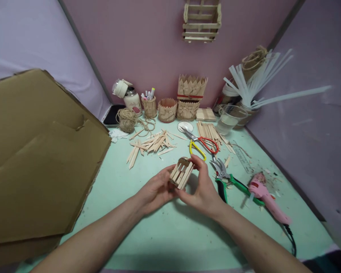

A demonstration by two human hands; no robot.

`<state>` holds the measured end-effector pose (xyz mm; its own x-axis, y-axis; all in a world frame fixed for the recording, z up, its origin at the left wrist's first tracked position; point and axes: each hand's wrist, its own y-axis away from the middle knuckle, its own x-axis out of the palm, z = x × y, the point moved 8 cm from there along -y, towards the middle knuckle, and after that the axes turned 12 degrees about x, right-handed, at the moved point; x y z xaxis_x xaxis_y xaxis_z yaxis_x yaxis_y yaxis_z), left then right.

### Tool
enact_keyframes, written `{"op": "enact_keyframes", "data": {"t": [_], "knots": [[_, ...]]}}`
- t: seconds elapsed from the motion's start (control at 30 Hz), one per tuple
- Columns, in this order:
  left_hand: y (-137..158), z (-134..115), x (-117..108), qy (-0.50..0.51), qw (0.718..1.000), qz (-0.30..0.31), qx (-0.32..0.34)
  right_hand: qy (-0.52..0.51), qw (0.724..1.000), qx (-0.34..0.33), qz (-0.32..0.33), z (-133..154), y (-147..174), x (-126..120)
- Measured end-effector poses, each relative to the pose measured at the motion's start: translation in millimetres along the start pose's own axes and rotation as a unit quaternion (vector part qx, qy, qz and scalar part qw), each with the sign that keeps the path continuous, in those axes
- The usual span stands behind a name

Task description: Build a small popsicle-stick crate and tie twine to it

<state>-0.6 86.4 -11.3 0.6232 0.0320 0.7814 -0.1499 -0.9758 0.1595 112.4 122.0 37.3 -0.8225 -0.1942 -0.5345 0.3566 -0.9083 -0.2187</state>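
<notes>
Between both hands, tilted above the table, is a small slatted holder (182,174) made of wooden craft sticks, with gaps between the slats and a rounded brown end piece. My left hand (159,189) grips its left side and underside. On the right, my right hand (201,185) holds it with the fingers at the upper end and the thumb near the lower edge. Just beyond the hands lie yellow-handled pliers (198,151) and red-handled scissors (206,143). Green-handled pruning shears (230,180) rest to the right of my right hand.
A pink hot glue gun (268,197) with a black cord lies at right. Loose craft sticks (156,143) are scattered ahead, near a twine ball (127,120). Decorated stick containers (167,110) line the back wall. A large cardboard sheet (39,159) stands at left; a plastic cup (229,119) stands back right.
</notes>
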Motion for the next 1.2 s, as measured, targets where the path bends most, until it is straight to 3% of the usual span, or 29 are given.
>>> {"op": "enact_keyframes", "data": {"t": [0.27, 0.47, 0.6, 0.83, 0.93, 1.03, 1.2], "knots": [[2.6, -5.4, -9.6, -0.072, 0.991, 0.039, -0.11, -0.032, 0.964, -0.085, 0.25, 16.3, 15.4, 9.0], [4.0, -11.6, -10.8, -0.197, 0.974, 0.063, -0.094, -0.046, 0.938, -0.069, 0.337, 19.1, 20.2, 13.6], [0.5, -15.8, -13.5, -0.244, 0.965, 0.074, -0.062, -0.052, 0.93, -0.056, 0.359, 12.7, 18.9, 11.8], [-2.4, -28.2, -10.1, -0.376, 0.921, 0.091, 0.036, -0.023, 0.959, -0.023, 0.282, -7.2, 2.0, -18.7], [-2.3, -36.2, -7.2, -0.433, 0.893, 0.085, 0.086, -0.004, 0.989, 0.024, 0.147, -23.9, -15.6, -41.1], [-2.2, -40.2, -6.2, -0.451, 0.883, 0.083, 0.1, 0.07, 0.996, 0.06, 0.018, -42.4, -27.1, -55.8], [-2.5, -45.3, -10.1, -0.487, 0.867, 0.072, 0.075, 0.212, 0.977, 0.023, 0.018, -49.1, -31.8, -40.9]]}}
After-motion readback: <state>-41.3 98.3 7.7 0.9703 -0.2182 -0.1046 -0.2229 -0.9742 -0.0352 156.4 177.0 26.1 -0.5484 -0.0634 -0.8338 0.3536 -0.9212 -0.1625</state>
